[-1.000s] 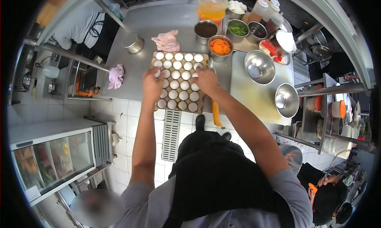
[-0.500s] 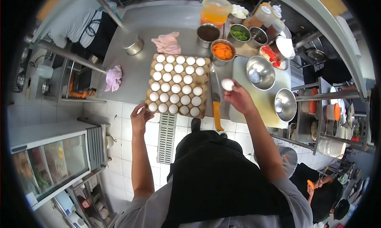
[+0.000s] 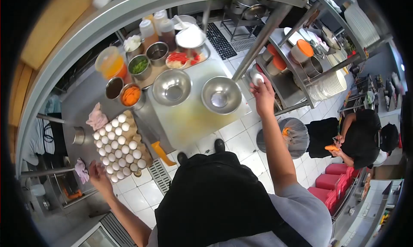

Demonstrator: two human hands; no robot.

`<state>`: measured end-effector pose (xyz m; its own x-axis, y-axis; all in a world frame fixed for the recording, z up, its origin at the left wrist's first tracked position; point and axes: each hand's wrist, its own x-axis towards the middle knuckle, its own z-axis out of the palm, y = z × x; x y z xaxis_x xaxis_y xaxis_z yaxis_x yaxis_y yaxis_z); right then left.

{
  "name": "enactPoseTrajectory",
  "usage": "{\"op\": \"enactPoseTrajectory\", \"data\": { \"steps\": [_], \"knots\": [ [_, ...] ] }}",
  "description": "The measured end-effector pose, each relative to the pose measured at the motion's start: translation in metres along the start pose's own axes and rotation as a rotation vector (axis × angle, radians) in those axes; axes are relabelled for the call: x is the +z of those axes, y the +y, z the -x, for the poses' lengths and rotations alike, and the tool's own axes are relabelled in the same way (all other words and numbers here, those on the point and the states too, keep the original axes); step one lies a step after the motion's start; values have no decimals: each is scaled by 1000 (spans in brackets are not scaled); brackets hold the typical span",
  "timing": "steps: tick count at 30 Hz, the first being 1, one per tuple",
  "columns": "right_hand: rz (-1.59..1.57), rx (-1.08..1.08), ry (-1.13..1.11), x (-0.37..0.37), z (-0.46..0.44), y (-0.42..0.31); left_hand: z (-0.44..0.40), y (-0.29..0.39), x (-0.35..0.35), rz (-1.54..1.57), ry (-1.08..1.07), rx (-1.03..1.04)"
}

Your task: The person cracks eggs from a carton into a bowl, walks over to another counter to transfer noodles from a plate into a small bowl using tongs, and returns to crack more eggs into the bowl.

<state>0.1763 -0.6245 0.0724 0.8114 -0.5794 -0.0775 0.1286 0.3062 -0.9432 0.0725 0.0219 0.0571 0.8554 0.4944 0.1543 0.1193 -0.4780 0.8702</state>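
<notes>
My right hand [image 3: 263,92] holds a white egg [image 3: 257,78] in its fingertips, raised to the right of two steel bowls, near the shelf post. The nearer bowl to it [image 3: 221,95] and the other bowl [image 3: 172,87] stand on a white cutting board [image 3: 189,126]; both look empty. My left hand [image 3: 100,178], its fingers apart, is at the left edge of a cardboard egg tray [image 3: 144,154] filled with several white eggs. A knife with an orange handle [image 3: 163,153] lies between tray and board.
Behind the bowls are containers of sliced carrot [image 3: 130,95], chopped greens [image 3: 139,66] and dark sauce [image 3: 114,87], plus squeeze bottles [image 3: 148,32]. A pink cloth [image 3: 97,117] lies behind the tray. A person [image 3: 361,135] works at the right beside a lined bin [image 3: 292,137]. Shelving [image 3: 292,70] stands nearby.
My right hand has lifted an egg out of the tray and carried it right, past the bowls. My left hand has come off the eggs to the tray's side. The view has swung right.
</notes>
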Motion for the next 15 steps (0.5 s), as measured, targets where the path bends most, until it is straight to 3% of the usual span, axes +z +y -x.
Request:
{"op": "enactPoseTrajectory", "data": {
  "steps": [2, 5, 8, 10, 13, 15],
  "knots": [
    [15, -11, -46, -2, -29, 5, 16, 94, 64, -27, -149, 60],
    [-21, -98, 84, 1, -68, 15, 51, 177, 150, 50, -401, 105],
    [227, -148, -59, 3, -87, 26, 83, 220, 221, 109, -561, 162],
    [173, 16, -199, 3, -89, 22, 96, 240, 256, 115, -596, 152],
    [76, 65, -152, -14, -87, 7, 109, 255, 304, 291, -740, 148],
    [-20, 221, -316, -28, -77, 4, 111, 261, 336, 383, -810, 159]
  ]
}}
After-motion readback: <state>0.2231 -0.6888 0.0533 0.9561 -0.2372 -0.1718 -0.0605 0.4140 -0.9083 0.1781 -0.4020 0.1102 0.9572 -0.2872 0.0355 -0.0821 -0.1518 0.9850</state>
